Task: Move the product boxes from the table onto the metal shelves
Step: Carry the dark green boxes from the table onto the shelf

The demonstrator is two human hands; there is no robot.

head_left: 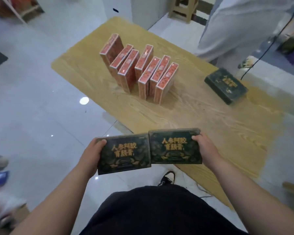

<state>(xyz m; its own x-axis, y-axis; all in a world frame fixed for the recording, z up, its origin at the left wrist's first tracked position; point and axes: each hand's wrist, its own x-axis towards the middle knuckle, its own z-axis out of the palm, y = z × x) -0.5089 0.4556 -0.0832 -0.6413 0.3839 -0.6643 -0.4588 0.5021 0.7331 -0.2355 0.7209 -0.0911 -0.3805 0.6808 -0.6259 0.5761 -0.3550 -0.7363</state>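
My left hand [90, 155] grips a dark green box with gold lettering [124, 154] by its left edge. My right hand [205, 150] grips a second, matching dark green box [175, 146] by its right edge. Both boxes are held face up, side by side, off the near corner of the wooden table [202, 119]. Several orange-red boxes [143, 70] stand upright in rows on the table's middle. A third dark green box [226, 85] lies flat near the table's right edge. No metal shelf is clearly visible.
A person in light clothing [241, 26] stands at the table's far right. A beige stool [183, 9] is behind the table. Glossy white floor tiles [32, 99] spread to the left. A black cable [265, 46] hangs at the right.
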